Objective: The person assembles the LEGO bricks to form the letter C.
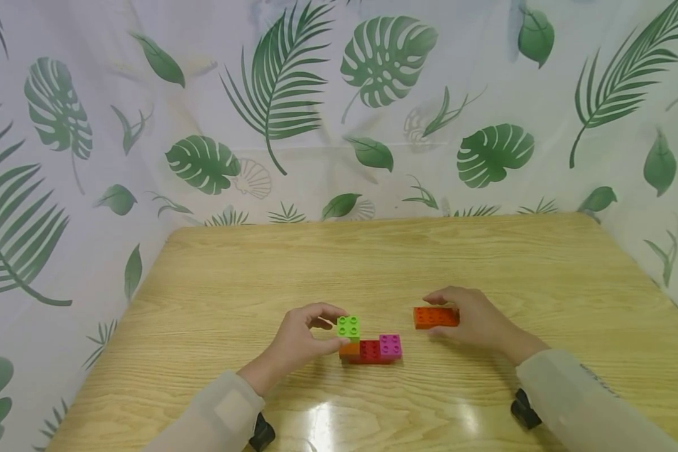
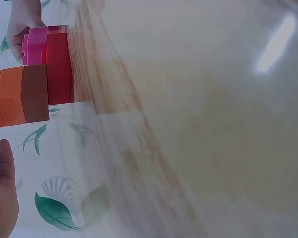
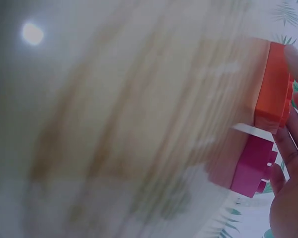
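My left hand (image 1: 302, 331) pinches a lime green toy brick (image 1: 348, 326) between thumb and fingers. Below the green brick an orange brick (image 1: 349, 349) shows, at the left end of a red brick (image 1: 370, 350). A magenta brick (image 1: 390, 345) sits on the red brick's right end. In the left wrist view, the orange brick (image 2: 11, 96) sticks out past the red brick (image 2: 58, 68). My right hand (image 1: 474, 318) has its thumb and fingers curled about a long orange-red brick (image 1: 432, 317), apart from the others. Its far end is hidden by the hand.
The bricks are on a wooden table (image 1: 260, 263). A white cloth with green leaves (image 1: 316, 176) hangs behind the table and along both sides. Dark devices (image 1: 262, 433) are worn at both wrists.
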Demonstrator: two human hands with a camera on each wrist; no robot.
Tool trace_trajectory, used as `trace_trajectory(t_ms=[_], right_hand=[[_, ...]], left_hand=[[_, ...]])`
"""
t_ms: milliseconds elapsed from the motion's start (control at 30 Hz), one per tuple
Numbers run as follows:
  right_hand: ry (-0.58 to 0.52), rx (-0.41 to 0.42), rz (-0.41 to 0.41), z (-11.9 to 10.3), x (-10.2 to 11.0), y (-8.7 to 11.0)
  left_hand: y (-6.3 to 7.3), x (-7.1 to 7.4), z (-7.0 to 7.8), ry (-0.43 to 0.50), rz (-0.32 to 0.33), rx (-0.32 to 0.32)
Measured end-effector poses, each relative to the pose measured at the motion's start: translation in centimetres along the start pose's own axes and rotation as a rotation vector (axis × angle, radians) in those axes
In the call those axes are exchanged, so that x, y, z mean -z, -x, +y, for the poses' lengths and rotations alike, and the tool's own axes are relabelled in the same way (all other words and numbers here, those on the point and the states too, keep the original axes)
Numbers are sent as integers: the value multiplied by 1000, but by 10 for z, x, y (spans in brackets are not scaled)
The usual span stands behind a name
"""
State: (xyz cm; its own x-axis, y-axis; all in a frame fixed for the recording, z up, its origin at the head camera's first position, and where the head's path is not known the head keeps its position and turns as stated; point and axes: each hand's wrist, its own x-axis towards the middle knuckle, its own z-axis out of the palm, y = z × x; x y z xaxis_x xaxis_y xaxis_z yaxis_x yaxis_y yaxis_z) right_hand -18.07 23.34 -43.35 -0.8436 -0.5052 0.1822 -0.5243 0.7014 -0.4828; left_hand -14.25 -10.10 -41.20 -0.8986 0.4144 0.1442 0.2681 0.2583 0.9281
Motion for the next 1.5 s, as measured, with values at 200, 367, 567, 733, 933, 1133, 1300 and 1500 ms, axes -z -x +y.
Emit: trace_trajectory(t_ms=[200, 367, 567, 733, 933, 1133, 1300, 1500], right_hand=[[74, 46, 10, 4, 1, 1], [90, 72, 9, 7, 1, 0], [58, 39, -3, 0, 6, -7], [61, 113, 36, -15, 14, -17], [38, 190, 95, -41, 18, -26], [-76, 262, 127, -71, 15, -32], [-144, 297, 104, -91, 10, -34], [-160, 298, 83, -102, 6, -35]], left_hand=[[0, -1, 0, 12, -1, -2], [0, -1, -1, 4, -1, -4], [0, -1, 0, -2, -1, 2], [0, -2, -1, -10, 0, -12], [0, -1, -1, -22, 2, -41], [0, -1, 0, 0, 1, -21], [-1, 0, 0, 5, -2, -13], [0, 0, 0, 0, -3, -14]])
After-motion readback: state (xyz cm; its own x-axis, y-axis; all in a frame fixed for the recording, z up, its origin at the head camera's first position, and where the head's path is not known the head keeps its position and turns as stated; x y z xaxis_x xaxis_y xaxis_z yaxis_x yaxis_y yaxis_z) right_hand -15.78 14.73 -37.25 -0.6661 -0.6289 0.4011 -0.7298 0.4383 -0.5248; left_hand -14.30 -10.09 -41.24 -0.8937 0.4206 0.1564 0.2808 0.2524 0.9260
